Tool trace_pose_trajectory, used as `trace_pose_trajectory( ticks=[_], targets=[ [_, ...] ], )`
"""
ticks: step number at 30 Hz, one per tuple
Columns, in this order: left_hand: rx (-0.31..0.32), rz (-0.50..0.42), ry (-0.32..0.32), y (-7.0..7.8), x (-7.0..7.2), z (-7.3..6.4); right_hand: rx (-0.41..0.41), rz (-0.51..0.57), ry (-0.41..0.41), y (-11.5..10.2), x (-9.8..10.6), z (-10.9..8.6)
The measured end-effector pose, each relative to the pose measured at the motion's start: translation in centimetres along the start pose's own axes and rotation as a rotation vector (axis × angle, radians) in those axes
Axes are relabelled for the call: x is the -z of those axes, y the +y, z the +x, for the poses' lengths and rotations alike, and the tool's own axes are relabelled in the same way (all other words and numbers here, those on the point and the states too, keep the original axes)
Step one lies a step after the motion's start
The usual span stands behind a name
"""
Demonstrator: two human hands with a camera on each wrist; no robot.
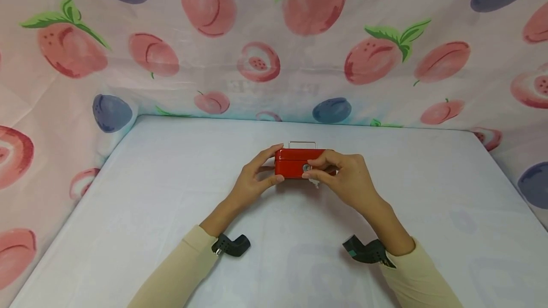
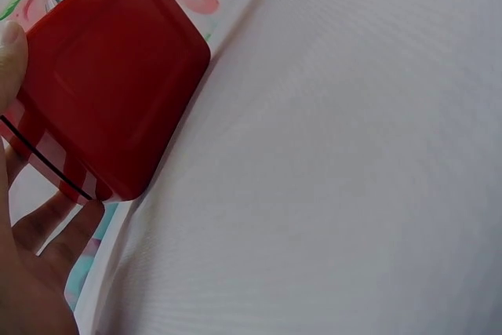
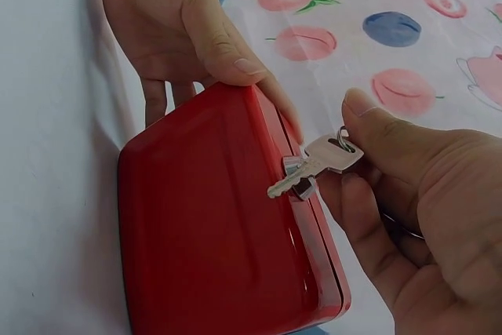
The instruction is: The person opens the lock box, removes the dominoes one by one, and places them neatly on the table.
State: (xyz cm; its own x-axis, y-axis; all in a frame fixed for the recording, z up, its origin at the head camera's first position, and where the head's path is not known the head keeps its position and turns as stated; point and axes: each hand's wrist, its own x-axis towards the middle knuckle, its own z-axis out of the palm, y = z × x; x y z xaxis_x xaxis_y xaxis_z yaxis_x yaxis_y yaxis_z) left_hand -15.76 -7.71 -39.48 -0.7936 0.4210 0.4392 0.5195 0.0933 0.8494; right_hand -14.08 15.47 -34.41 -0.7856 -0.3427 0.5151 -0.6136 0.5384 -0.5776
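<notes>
Gripping the left end of the red box [image 1: 291, 168], the left hand [image 1: 251, 176] holds it at the middle of the head picture. The right hand [image 1: 352, 180] pinches a silver key [image 3: 323, 158] by the lock [image 1: 306, 168].

Over the bench [image 1: 180, 165], the cash box [image 1: 288, 169] has its handle [image 1: 302, 142] at twelve o'clock, its lock [image 1: 306, 168] near six; left fingers [image 1: 269, 152] at nine, right fingers [image 1: 322, 175] around four, the key [image 3: 325, 153] between them. Fabric [image 1: 171, 94] hangs behind, at twelve.
</notes>
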Motion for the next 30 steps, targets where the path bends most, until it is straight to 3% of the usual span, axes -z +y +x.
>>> trace_pose_trajectory(
  ticks=[9, 16, 22, 30],
  targets=[
    [-0.018, 0.002, -0.002, 0.0, 0.1, 0.0, 0.043, 0.013, 0.023, 0.1, -0.5, 0.0],
    [-0.042, 0.026, -0.006, -3.1, -0.1, -0.1, 0.054, 0.005, 0.018, 0.2, -0.7, 0.0],
    [-0.053, 0.022, -0.005, -0.2, 0.0, 0.0, 0.047, -0.014, 0.015, 0.2, -0.8, -0.1],
    [-0.043, 0.024, -0.008, 0.0, 0.1, 0.0, 0.041, 0.002, 0.017, 0.4, -0.8, -0.1]
  ],
)
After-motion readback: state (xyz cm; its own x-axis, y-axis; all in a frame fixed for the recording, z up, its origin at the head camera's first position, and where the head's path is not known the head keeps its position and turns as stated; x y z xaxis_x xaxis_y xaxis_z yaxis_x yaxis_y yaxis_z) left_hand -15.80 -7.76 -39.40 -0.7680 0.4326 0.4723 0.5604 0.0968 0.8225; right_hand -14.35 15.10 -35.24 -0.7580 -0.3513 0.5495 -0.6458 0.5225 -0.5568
